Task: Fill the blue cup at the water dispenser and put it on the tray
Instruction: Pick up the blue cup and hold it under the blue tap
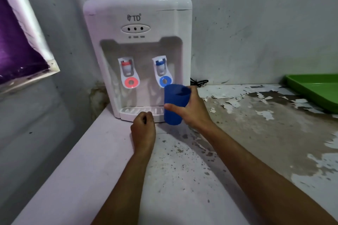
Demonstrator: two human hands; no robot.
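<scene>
My right hand [193,109] grips the blue cup [174,105], held upright just below and slightly right of the blue tap [163,73] of the white water dispenser [137,20]. The cup hangs above the right end of the drip tray [131,111]. Whether the cup holds water cannot be seen. My left hand [143,128] is a loose fist with nothing in it, resting in front of the drip tray. A red tap [129,74] sits to the left of the blue one. The green tray [316,89] lies at the far right of the counter.
The counter [237,133] has peeling white paint and runs along a stained wall. A black cord [198,82] lies behind the dispenser's right side. A window frame with purple cloth [16,55] juts out at the left. The counter's left edge drops off near the dispenser.
</scene>
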